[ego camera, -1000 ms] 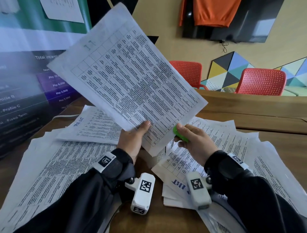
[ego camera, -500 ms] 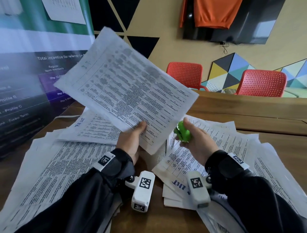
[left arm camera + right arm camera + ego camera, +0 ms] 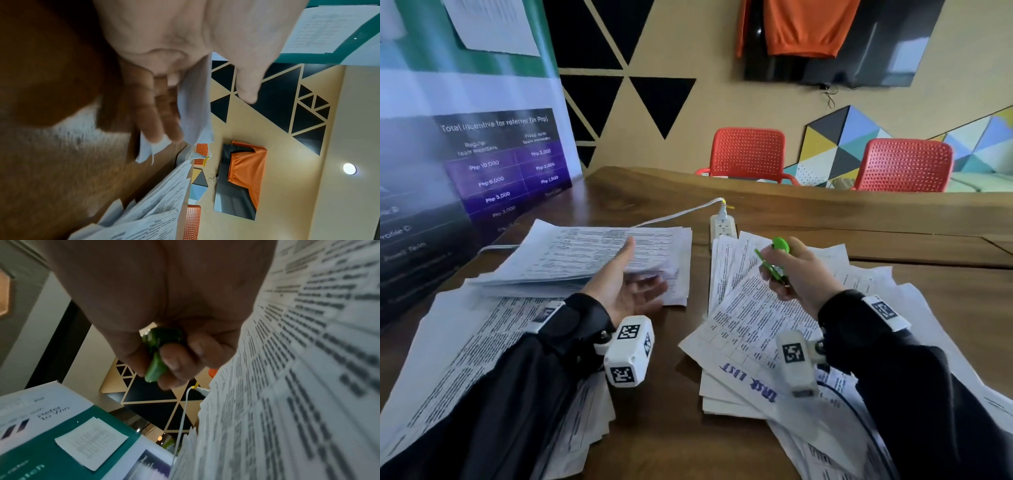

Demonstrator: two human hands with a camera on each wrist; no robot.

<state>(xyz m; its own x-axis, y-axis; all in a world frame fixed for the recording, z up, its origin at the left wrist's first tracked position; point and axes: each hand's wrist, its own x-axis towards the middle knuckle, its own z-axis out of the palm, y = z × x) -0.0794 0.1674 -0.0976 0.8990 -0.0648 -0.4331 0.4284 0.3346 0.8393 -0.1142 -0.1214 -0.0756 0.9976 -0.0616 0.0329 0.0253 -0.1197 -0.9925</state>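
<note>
My left hand (image 3: 645, 265) lies palm-up at the near right corner of a stapled set of printed sheets (image 3: 571, 257), which rests on the left paper stack. Its straight fingers (image 3: 156, 116) are under the corner of the sheets (image 3: 195, 105), and the thumb (image 3: 246, 84) is lifted off the paper. My right hand (image 3: 774, 267) grips a small green stapler (image 3: 779, 246) above the right pile of printed sheets (image 3: 743, 308). In the right wrist view the fingers curl around the green stapler (image 3: 158, 366).
Loose printed papers (image 3: 448, 342) cover much of the wooden table (image 3: 825, 219). A white power strip (image 3: 722, 226) with a cable lies behind the piles. A printed banner (image 3: 482, 154) stands at the left, and two red chairs (image 3: 750, 154) stand beyond the far edge.
My left hand has brought the raised sheets down onto the left stack and loosened its hold. My right hand has lifted slightly with the green stapler.
</note>
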